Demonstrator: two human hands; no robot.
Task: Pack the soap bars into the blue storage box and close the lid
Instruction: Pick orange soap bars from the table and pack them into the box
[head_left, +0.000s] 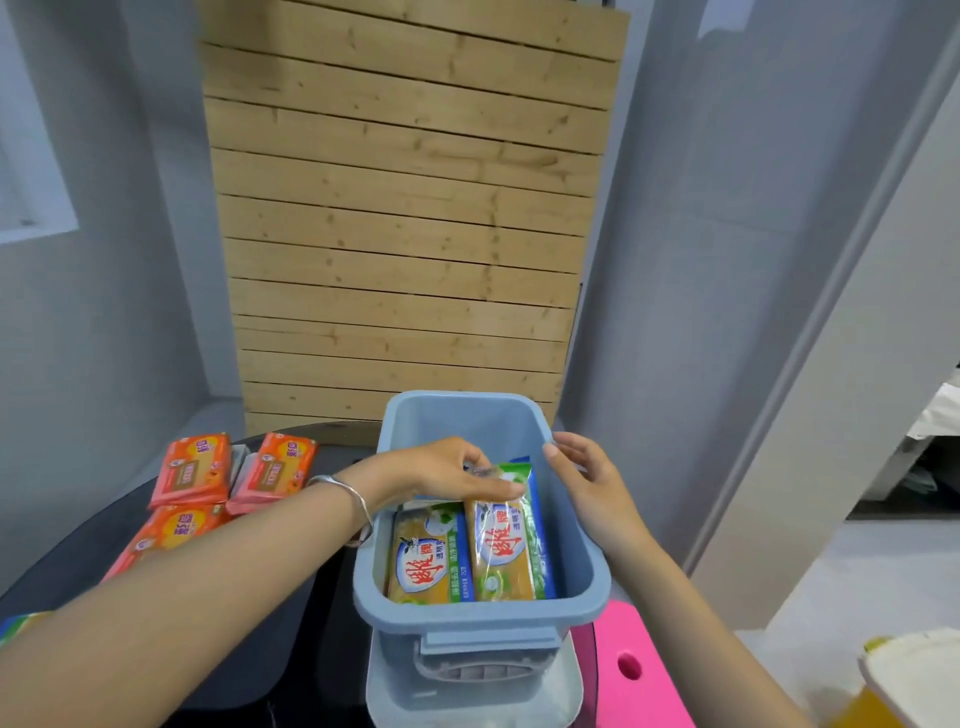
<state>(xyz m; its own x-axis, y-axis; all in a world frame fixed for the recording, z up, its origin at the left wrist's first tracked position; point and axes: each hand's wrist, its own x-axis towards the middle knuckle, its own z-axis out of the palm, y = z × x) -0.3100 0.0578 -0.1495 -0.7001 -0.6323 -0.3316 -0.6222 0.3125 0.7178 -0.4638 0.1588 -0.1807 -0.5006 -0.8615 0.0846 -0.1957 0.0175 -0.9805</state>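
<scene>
Two soap bars (467, 551) lie lengthwise in our blue box (582, 519); left hand (441, 475) grip seemingly pinches the right one's far end, right hand (587, 483) open on the rim.

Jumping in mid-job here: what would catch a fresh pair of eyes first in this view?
The open blue storage box at centre, with green-and-yellow soap bars lying inside. The left hand reaches in, fingers on the end of the right-hand soap bar, while the right hand rests at the box's right rim. To the left, orange soap packs wait on the dark table.
</scene>
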